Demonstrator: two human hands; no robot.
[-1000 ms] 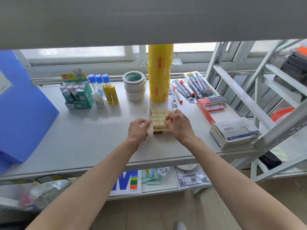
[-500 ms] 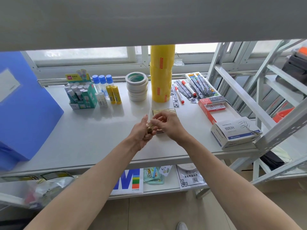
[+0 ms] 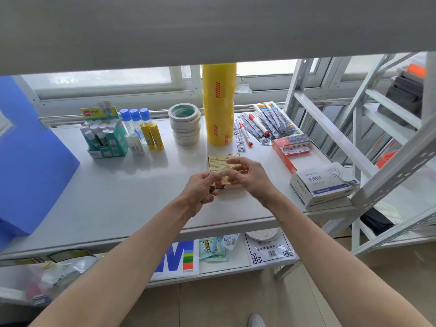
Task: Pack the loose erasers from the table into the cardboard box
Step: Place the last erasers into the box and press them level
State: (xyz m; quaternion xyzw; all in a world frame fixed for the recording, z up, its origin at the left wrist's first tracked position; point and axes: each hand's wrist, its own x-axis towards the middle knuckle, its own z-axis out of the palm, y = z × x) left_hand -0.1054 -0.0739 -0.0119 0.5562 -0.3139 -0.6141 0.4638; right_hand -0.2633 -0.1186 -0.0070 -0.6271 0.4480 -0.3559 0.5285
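Note:
A small cardboard box (image 3: 212, 188) sits mid-table, packed with rows of yellow-wrapped erasers (image 3: 220, 159). Just above its near end my two hands meet. My left hand (image 3: 200, 191) and my right hand (image 3: 250, 177) both pinch one blurred, pale yellow eraser (image 3: 224, 173) between their fingertips. The hands hide the near half of the box.
Behind the box stand a tall yellow tape stack (image 3: 218, 105), white tape rolls (image 3: 185, 126), glue bottles (image 3: 144, 131) and a green glue-stick display (image 3: 103, 135). Pens (image 3: 257, 125), a red box (image 3: 291, 149) and a paper-clip carton (image 3: 323, 185) lie right. A blue folder (image 3: 26, 156) stands left.
My hands have come off the box top and met above its near end, then drawn slightly apart with an eraser pinched between them. The camera has tilted a little.

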